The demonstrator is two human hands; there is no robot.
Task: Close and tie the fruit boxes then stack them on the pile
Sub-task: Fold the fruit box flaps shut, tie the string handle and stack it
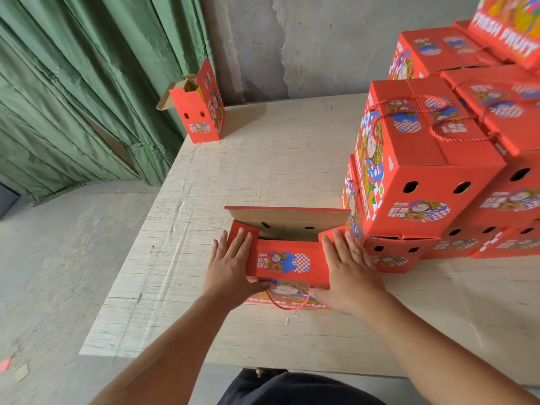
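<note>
Both hands are down on the fruit box (287, 258) at the near edge of the desk (263, 159), right in front of the person. The left hand (230, 267) lies flat on the left side flap, fingers straight, thumb tucked under the front lip of the near flap; the right hand (347, 270) mirrors it on the right side flap, fingers straight too. So each grip is wide and flat, pressing rather than clutching — it looks like the side flaps are being held down so the long flaps can fold over them. The far flap (287, 219) stands up, showing bare brown card with slots. Between the flaps there is a dark gap; what is inside the box cannot be made out. A red cord handle (287, 305) loops loose on the front face, not yet tied.

Just to the right, touching or very nearly touching the box, sits the pile (438, 171) of closed red boxes, stacked several high along the right edge of the desk, cords already looped over their tops. That is handy: a short lift across when this one is done.

At the far left corner stands one more open box (201, 109), upright, flaps up, contents hidden. A green curtain (73, 83) hangs beyond.
</note>
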